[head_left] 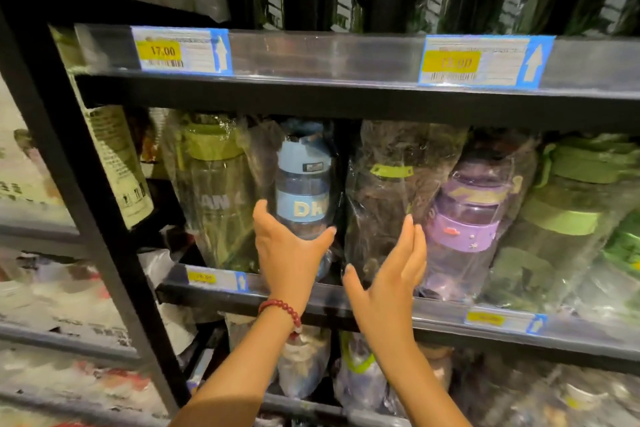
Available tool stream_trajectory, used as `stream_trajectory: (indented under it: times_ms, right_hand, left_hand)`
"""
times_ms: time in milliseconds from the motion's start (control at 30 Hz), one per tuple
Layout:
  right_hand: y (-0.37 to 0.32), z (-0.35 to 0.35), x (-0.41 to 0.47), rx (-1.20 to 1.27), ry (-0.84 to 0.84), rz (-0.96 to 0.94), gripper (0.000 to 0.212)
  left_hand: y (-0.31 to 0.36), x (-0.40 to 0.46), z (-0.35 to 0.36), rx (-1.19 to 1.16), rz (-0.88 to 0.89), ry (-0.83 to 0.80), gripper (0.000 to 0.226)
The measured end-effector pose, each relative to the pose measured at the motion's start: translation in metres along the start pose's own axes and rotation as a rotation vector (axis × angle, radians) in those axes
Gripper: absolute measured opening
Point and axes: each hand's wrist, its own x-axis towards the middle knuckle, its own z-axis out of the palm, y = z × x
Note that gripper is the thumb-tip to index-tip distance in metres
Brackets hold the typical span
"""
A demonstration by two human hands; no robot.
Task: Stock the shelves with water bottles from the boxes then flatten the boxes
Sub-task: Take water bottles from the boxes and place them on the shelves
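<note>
Pretty packed on the middle shelf (346, 302). Wrapped bottles side by side from the left post (104, 236) out to the right edge, tops nearly touching the upper shelf (346, 97). Only real opening: a dark narrow slot between the blue bottle (303, 184) and the dark wrapped bottle (391, 191), reaching down to the front rail. Left hand (287, 253) on the blue bottle, right hand (391, 274) flat against the dark one, flanking that slot.
</note>
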Motion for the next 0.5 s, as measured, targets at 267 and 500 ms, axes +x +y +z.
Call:
stream_trajectory:
  times_ms: [267,500]
  right_hand:
    - [0.011,0.004,-0.001,-0.085,-0.032,0.016,0.1]
    - [0.011,0.003,-0.002,-0.046,-0.04,0.014,0.099]
  left_hand:
    - [-0.021,0.014,-0.018,-0.102,0.087,-0.145,0.098]
    - [-0.018,0.007,-0.02,-0.111,0.148,-0.169,0.104]
